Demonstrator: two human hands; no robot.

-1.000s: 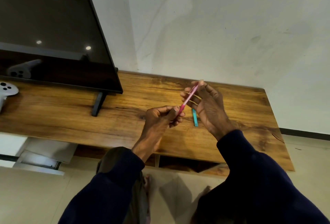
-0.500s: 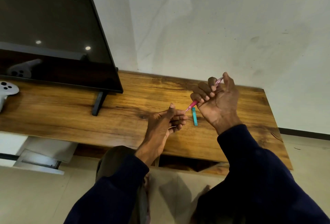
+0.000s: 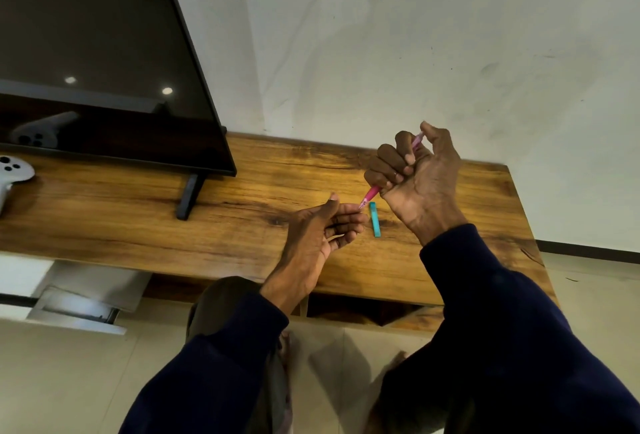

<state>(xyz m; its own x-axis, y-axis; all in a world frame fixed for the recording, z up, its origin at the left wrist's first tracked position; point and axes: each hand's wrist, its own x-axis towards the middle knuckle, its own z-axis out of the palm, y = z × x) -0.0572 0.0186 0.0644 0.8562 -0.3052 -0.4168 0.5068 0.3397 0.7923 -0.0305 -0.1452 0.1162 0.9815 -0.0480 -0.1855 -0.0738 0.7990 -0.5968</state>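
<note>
My right hand [image 3: 422, 177] grips a pink pen [image 3: 371, 195] in a fist above the wooden table [image 3: 138, 225], with its thumb on the pen's top end. The pen slants down to the left, and its tip sits at the index fingertip of my left hand [image 3: 318, 236]. My left hand is held palm up with the thumb raised and the fingers loosely curled, gripping nothing that I can make out. A short teal piece [image 3: 374, 220], like a pen cap, lies flat on the table between my hands.
A large dark television [image 3: 86, 52] stands on the table's left half on a black foot [image 3: 188, 196]. A white game controller [image 3: 14, 170] lies at the far left. The wall runs behind the table, and tiled floor lies below.
My left hand let go of the pen's lower end and opened. My right hand closed into a fist round the pen, lifted it up and right, and set its thumb on top.
</note>
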